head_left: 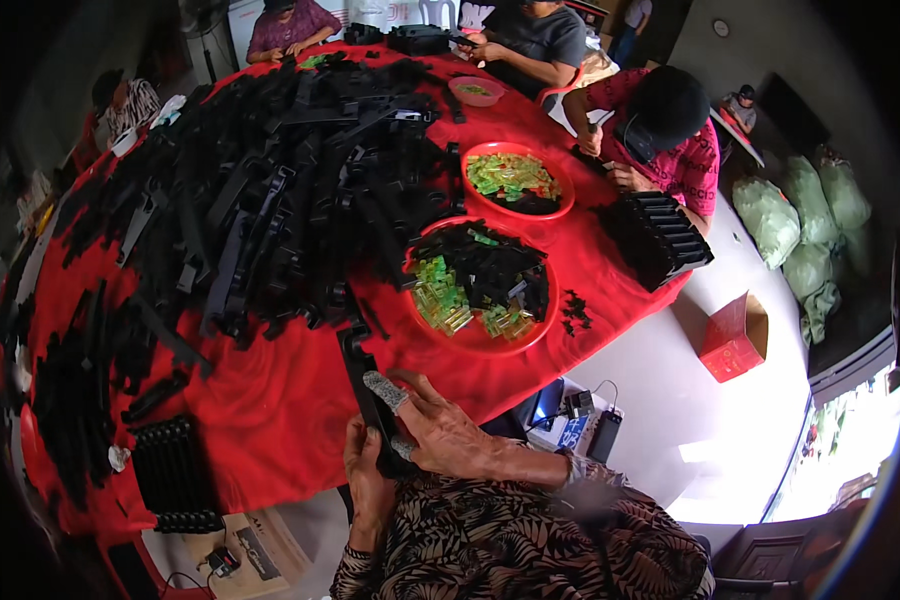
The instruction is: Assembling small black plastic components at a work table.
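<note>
A long black plastic strip (358,365) stands tilted at the table's front edge, its far end reaching over the red cloth. My left hand (368,478) is closed round its lower end, thumb along the side. From the right, my right hand (445,435) lies over the strip with grey covers on some fingers, and its fingertips press on the strip. Whether a small part sits under them is hidden. Just beyond, a red bowl (553,315) holds yellow-green clear pieces (440,295) and small black parts (510,270).
A big heap of black strips (260,200) covers the table's left and middle. Another red bowl (568,205) stands farther back. Stacked black strips lie at front left (175,475) and right (660,240). A co-worker (670,130) sits at right; others sit at the far side. A red box (735,338) stands on the floor.
</note>
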Tool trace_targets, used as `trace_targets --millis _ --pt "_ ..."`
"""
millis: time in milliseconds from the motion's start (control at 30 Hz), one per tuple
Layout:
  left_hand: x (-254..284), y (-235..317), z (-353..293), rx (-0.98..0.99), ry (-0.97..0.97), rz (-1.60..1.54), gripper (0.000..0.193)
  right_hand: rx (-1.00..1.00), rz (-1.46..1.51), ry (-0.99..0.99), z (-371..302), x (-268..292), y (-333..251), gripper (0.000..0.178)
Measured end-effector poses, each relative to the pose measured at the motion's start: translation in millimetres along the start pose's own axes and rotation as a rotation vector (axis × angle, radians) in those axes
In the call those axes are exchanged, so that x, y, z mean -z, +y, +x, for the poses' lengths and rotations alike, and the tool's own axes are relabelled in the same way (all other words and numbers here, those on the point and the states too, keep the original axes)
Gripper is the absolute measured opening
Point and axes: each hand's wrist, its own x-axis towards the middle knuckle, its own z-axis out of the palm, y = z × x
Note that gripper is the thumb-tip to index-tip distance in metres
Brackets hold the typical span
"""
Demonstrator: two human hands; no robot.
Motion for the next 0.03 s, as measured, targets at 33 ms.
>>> trace_targets --millis 33 --pt "2.1 0.0 -0.5 -0.001 -0.040 0.016 0.019 0.008 -0.019 -0.017 0.5 0.2 1.5 0.088"
